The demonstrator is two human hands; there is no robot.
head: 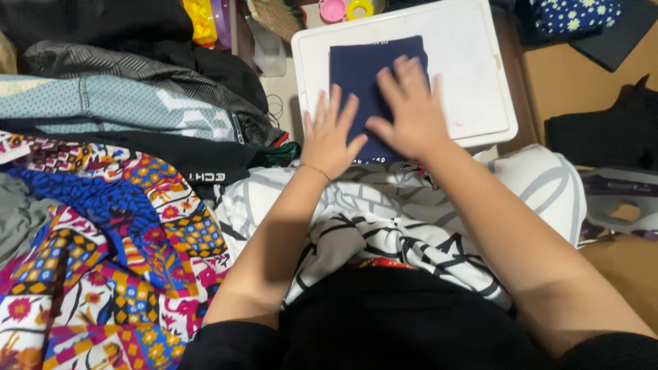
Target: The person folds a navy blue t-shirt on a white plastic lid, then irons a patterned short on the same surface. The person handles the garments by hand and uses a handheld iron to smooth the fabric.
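We look down on a crowded, cloth-strewn floor of brownish board, with heaps of laundry on the left and dark garments at the right edge. The largest thing is the bright patterned fabric in red, blue, yellow and white, which fills the lower left. Above it lies a pile of folded clothes in grey, pale blue and black. Across the lap spreads a white cloth with black line patterns, reaching from the colourful fabric to the right side.

Beyond the lap sits a white board with rounded corners, which carries the work. On it, towards its left and near edge, lies a folded navy cloth, a flat neat rectangle whose near end hangs over the board's near edge.

Both hands lie flat and open on this navy cloth, fingers spread, gripping nothing. The left hand presses the cloth's near left corner, with a thin bracelet at the wrist. The right hand rests on its middle and right part, just beside the left, thumbs nearly touching.

Past the board's far edge we see small pink and yellow plastic rings, and at the far right a blue cloth with white flowers.
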